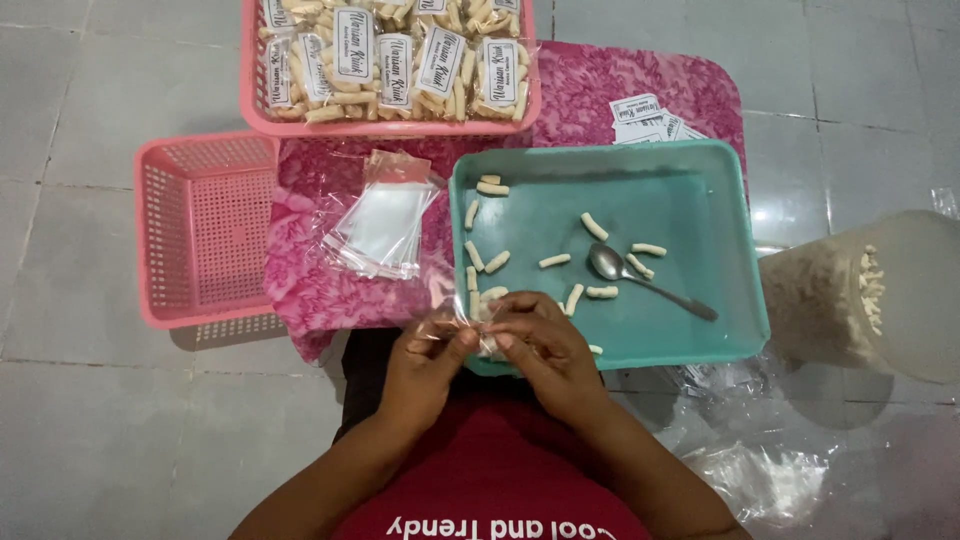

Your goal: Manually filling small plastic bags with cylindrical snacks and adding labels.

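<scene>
Both hands meet at the near edge of a teal tray (700,170). My left hand (425,365) and my right hand (545,350) pinch a small clear plastic bag (470,322) between their fingertips; what is inside it is hard to tell. Several pale stick-shaped snacks (497,262) lie scattered on the tray floor, with a metal spoon (645,282) among them. A stack of clear empty bags (385,215) rests on the pink patterned cloth (320,290) left of the tray.
A pink basket (390,125) at the top holds several filled, labelled snack bags. An empty pink basket (205,230) sits at the left. White paper labels (645,118) lie behind the tray. A large clear bag of snacks (865,290) stands at the right on the tiled floor.
</scene>
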